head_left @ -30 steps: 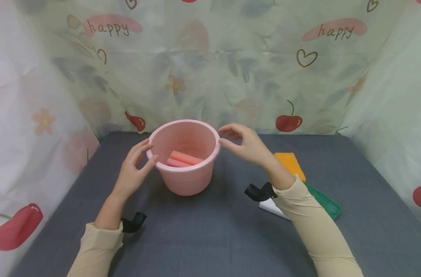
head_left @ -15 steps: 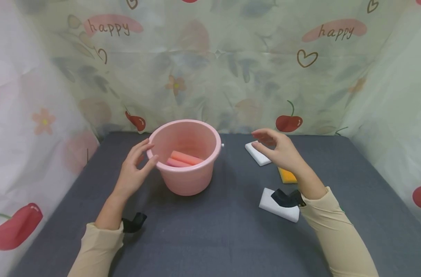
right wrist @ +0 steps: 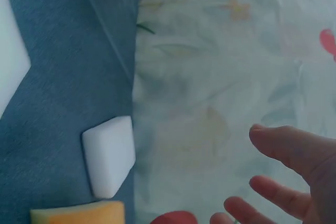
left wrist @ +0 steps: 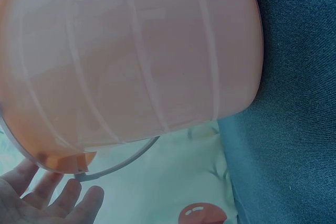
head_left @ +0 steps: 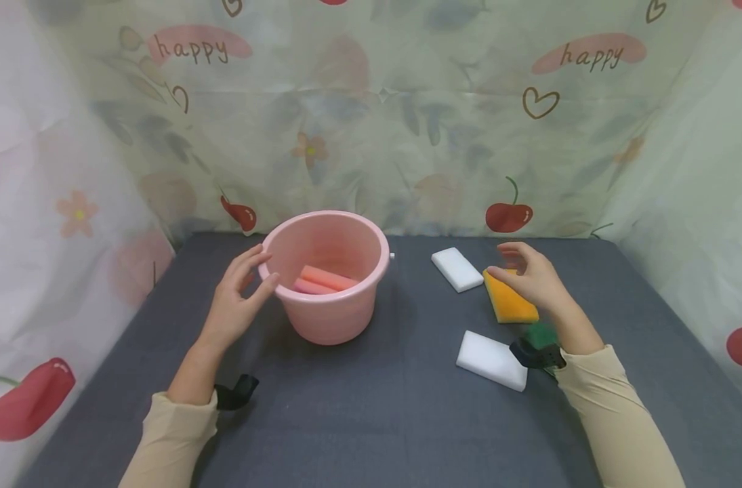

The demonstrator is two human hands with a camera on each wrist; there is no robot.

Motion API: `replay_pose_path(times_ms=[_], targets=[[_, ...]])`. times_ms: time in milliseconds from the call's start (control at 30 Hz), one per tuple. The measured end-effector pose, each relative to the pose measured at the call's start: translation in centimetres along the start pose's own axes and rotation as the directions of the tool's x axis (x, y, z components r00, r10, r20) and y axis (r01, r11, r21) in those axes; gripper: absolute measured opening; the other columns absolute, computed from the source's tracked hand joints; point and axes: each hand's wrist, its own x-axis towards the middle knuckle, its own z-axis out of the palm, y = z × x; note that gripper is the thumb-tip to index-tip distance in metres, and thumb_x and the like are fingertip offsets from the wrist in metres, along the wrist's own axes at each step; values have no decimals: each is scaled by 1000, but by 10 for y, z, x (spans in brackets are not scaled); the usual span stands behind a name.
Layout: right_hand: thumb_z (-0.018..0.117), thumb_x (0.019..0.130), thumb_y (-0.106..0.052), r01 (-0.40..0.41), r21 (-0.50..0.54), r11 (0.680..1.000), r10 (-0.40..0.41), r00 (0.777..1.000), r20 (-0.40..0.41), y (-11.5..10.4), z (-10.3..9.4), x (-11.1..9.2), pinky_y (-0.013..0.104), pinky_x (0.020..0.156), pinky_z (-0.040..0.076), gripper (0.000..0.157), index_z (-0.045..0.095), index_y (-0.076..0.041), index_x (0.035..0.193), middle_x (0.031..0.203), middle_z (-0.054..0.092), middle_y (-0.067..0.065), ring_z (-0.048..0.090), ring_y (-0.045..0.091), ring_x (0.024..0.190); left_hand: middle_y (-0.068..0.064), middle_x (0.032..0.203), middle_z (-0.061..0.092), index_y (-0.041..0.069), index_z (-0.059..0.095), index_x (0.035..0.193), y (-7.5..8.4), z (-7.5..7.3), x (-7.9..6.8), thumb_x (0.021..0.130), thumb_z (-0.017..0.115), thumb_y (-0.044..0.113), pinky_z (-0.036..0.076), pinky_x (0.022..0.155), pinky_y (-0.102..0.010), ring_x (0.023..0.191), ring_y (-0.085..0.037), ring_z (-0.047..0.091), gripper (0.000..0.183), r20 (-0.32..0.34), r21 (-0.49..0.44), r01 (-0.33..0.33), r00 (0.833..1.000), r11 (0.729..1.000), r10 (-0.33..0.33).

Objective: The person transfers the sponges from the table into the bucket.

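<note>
On the worktop (head_left: 358, 427) stands the pink bucket (head_left: 329, 322), my left grip (head_left: 232, 298) relaxed at its rim (head_left: 331, 298), my right grip (head_left: 534, 276) empty and unclenched near the yellow-orange sponge (head_left: 509, 303) right of the bucket, which sponge I expect light, squashy, best pinched by opposite edges.

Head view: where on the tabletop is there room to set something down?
The front tabletop between left sleeve and right sleeve is bare, as is the strip between the pink bucket and far white block. Crowded: the cluster of yellow sponge, near white block and green pad, where the right grip hovers.
</note>
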Motion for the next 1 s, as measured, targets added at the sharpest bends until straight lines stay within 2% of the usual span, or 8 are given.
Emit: replay_pose_path(times_ms=[400,700,1000], targets=[[66,84,-37,-147,-114,983,161,978,129,36,10,4,63,102,32,90,14,7,144,142,23,37,28,48,127,-9,149,36,8,52,132,0,0,1,87,64,18,31,110,-56,138,-28,32,47,7,8,14,1000,1000,-14],[69,79,-37,-233,-174,957,259,955,146,52,19,7,65,100,33,99,9,8,144,138,20,38,28,47,119,-9,149,36,8,52,131,-1,0,1,87,64,19,31,110,-55,138,-28,32,47,5,9,8,1000,1000,-8],[73,75,-39,-259,-223,940,294,946,138,63,24,9,66,98,34,104,10,9,144,135,21,40,31,49,115,-10,149,36,8,52,131,-1,0,0,88,64,19,31,110,-56,138,-29,32,47,7,12,11,1000,1000,-11]])
